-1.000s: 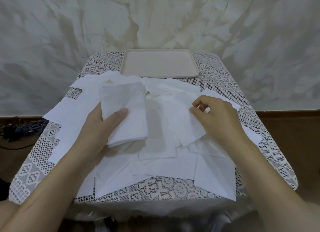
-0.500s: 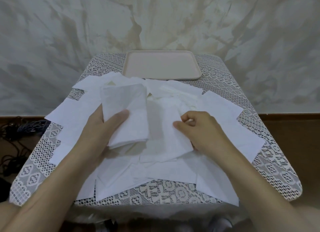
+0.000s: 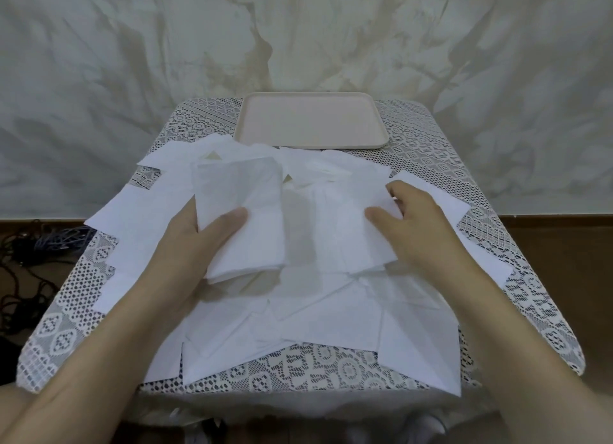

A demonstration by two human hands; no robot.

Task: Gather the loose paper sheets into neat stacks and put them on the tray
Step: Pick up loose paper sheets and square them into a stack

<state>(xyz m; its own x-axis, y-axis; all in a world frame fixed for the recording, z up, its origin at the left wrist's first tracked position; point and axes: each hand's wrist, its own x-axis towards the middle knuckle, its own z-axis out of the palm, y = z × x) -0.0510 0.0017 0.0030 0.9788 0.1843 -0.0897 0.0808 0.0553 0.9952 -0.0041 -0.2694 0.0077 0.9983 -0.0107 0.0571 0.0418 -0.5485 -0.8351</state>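
On my feed the thin white paper sheets (image 3: 331,321) look a bit crumpled and half see-through where they overlap. They're spread in a messy layer over the middle and near part of the lace-covered table (image 3: 431,138).

Count: one small gathered stack of white sheets (image 3: 245,211) and one flat beige plastic tray (image 3: 311,121). The loose ones overlap too much for me to count.

The left hand (image 3: 185,244) grips the stack, thumb on top and fingers underneath, holding it just above the pile, left of centre. The right hand (image 3: 421,224) is curled onto a loose white sheet (image 3: 361,238) and pinches its right side, just beside the stack. The tray sits at the far edge, just beyond the farthest sheets.
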